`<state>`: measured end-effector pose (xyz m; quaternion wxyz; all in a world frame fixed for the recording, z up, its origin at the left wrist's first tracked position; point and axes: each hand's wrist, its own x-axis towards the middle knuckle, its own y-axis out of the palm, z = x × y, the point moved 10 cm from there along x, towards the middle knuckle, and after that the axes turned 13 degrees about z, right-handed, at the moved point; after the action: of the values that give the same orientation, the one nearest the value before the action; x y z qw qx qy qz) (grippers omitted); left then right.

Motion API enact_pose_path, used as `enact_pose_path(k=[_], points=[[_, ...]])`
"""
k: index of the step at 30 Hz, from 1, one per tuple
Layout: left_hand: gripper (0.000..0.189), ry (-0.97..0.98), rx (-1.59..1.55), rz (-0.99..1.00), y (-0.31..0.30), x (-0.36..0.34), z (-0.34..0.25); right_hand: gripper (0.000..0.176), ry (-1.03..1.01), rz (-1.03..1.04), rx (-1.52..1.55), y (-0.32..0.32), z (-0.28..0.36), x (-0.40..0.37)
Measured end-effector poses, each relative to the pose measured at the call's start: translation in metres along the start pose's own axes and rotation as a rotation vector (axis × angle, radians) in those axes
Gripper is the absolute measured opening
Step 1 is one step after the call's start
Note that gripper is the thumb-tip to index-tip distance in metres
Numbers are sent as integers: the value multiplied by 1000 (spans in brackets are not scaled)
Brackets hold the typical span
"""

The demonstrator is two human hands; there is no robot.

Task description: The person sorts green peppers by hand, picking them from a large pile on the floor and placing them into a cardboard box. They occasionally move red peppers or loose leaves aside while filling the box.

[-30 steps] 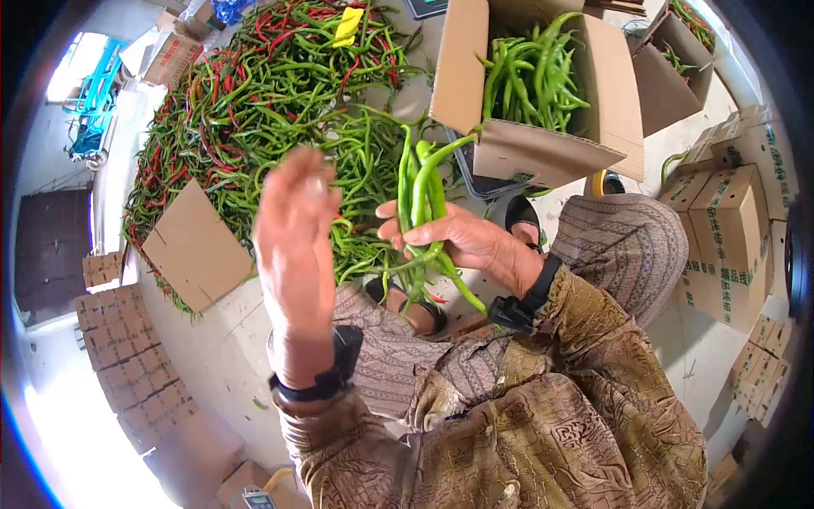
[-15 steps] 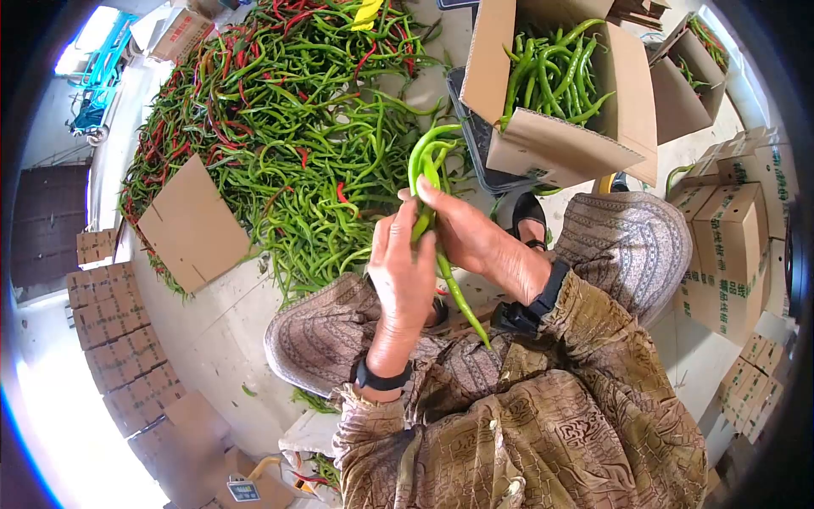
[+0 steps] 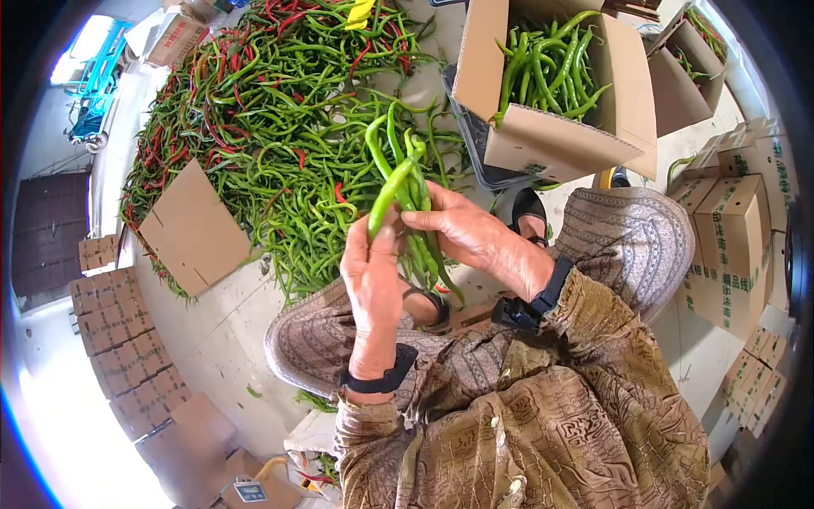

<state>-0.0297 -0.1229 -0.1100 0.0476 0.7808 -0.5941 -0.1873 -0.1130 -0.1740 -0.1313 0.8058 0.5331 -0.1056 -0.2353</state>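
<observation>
Several long green chili peppers (image 3: 412, 191) are bunched between my two hands, above my lap. My left hand (image 3: 371, 267) pinches one light green pepper (image 3: 387, 197) near its lower end, thumb against fingers. My right hand (image 3: 462, 227) is closed around the rest of the bunch, its thumb pressed across them. Pepper ends stick out above and below the fingers. Beyond my hands lies a wide heap of green and red chili peppers (image 3: 314, 212). To the right of it, an open cardboard box (image 3: 564, 144) contains more green peppers (image 3: 555, 72).
The open box rests on a dark tray (image 3: 475, 153). A flat cardboard piece (image 3: 193, 227) lies on the heap's left edge. Stacked cartons stand at left (image 3: 127, 339) and right (image 3: 725, 246). Another open box (image 3: 687, 85) is at the far right. A small display (image 3: 250, 490) sits at the lower left.
The bunch now spreads with more pepper tips showing above my hands. My left hand has moved left and down, and now pinches a single pepper at the bunch's front.
</observation>
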Motion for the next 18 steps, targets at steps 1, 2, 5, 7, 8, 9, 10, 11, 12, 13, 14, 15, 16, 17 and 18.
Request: enact_pose_path(k=[1, 2, 5, 7, 8, 9, 10, 11, 12, 13, 14, 15, 16, 17, 18], points=[[37, 18, 153, 25, 5, 0, -3, 31, -24, -63, -59, -5, 2, -1], [40, 34, 305, 49, 10, 2, -6, 30, -48, -126, -117, -10, 4, -2], [52, -16, 399, 95, 9, 9, -4, 32, 25, -121, 9, -8, -2, -4], [53, -78, 275, 153, 16, 8, -3, 33, 50, -67, 36, -11, -5, -2], [53, -81, 273, 150, 14, 9, 0, 35, 75, -11, 60, -10, -8, 0], [50, -78, 234, 177, 15, 9, 3, 32, 80, 2, 90, -11, -10, 1], [47, -74, 197, 205, 17, 10, 4, 32, 83, 3, 91, -12, -10, 2], [44, -129, 104, 162, 13, 8, 10, 30, 88, 10, 109, -12, -10, 2], [44, -133, 104, 160, 13, 8, 7, 28, 93, 16, 128, -12, -10, 2], [45, -149, -68, 161, 14, 8, 9, 25, 98, 20, 147, -13, -11, 1], [45, -165, -241, 160, 15, 7, 12, 25, 100, 16, 152, -16, -10, 0], [45, -157, -245, 172, 15, 8, 13, 25, 95, 29, 141, -17, -8, 1], [45, -161, -247, 165, 16, 7, 15, 25, 92, 44, 131, -15, -7, 1], [43, -114, -113, 184, 19, 8, 10, 23, 80, -26, 122, -20, -8, 1], [41, -68, 23, 202, 23, 9, 5, 23, 86, -26, 127, -19, -10, 0]])
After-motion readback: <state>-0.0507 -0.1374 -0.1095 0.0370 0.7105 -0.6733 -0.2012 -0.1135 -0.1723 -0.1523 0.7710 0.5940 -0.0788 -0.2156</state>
